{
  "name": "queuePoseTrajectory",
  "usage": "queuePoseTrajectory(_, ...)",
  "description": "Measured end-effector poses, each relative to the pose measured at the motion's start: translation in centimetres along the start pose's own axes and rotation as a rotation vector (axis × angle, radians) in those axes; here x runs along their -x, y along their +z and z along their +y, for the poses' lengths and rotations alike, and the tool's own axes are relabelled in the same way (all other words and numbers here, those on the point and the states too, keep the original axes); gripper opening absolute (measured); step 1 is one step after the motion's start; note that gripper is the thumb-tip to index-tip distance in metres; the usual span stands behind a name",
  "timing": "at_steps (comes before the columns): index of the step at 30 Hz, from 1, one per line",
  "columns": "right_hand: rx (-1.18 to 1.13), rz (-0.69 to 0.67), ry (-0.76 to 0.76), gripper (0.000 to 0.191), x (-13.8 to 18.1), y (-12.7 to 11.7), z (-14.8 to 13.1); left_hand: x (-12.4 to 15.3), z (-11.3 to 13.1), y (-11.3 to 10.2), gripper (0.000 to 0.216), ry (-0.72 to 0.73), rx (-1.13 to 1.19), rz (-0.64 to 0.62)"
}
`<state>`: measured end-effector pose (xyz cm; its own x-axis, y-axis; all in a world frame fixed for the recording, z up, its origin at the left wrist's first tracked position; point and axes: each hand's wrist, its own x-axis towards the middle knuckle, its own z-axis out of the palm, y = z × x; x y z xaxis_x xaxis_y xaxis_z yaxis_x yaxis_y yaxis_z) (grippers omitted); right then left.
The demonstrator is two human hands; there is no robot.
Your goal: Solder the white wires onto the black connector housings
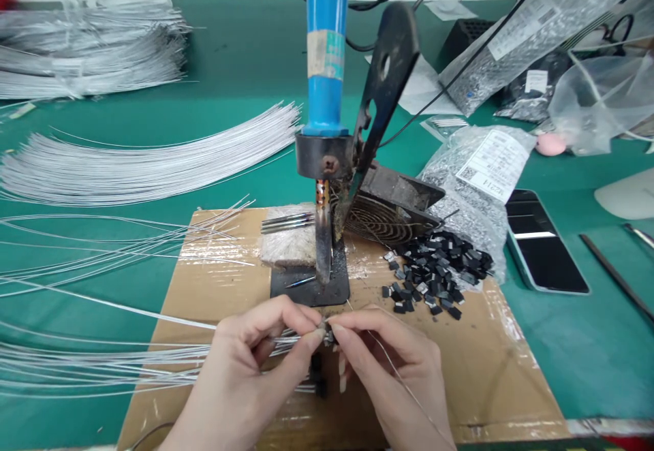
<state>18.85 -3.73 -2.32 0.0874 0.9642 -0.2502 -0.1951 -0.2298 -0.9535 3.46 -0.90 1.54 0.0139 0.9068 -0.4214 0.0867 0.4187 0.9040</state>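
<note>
Your white wires (102, 361) run lengthwise from the left across the bench (556, 362) and cardboard (480, 362), roughly level, their near ends pointing right into your left hand (255, 372). The small dark piece (330, 334) sits at the fingertips of both hands, at that right end; its own long axis is too small to tell.

You have open cardboard to the right of your right hand (396, 369), out to its slanting edge. Straight ahead, room is tight: the soldering iron (327, 90) stands upright, tip down over a black base plate (337, 294) just beyond your fingers. The heap of black pieces (439, 270) lies ahead and to the right.

Your left grip is closed around the wires, thumb and forefinger together near their ends; your right grip pinches the dark piece. A thin strand (403, 384) crosses over your right hand.
</note>
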Motion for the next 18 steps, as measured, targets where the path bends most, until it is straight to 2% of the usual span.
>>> queuePoseTrajectory(5,0.013,0.013,0.000,0.011,0.0,0.0,-0.1,0.0,-0.3,-0.2,0.011,0.017,-0.021,-0.001)
queuePoseTrajectory(10,0.008,0.023,-0.011,0.011,0.0,0.1,-0.1,-0.3,-1.1,-0.8,0.013,0.115,-0.087,-0.103)
queuePoseTrajectory(13,0.002,0.015,0.005,0.011,0.1,0.1,0.0,-0.4,-1.2,-0.9,0.016,0.161,-0.154,-0.120)
queuePoseTrajectory(18,-0.006,0.003,0.020,0.011,0.2,-0.1,-0.1,0.1,-0.7,-0.4,0.015,0.093,-0.114,-0.064)
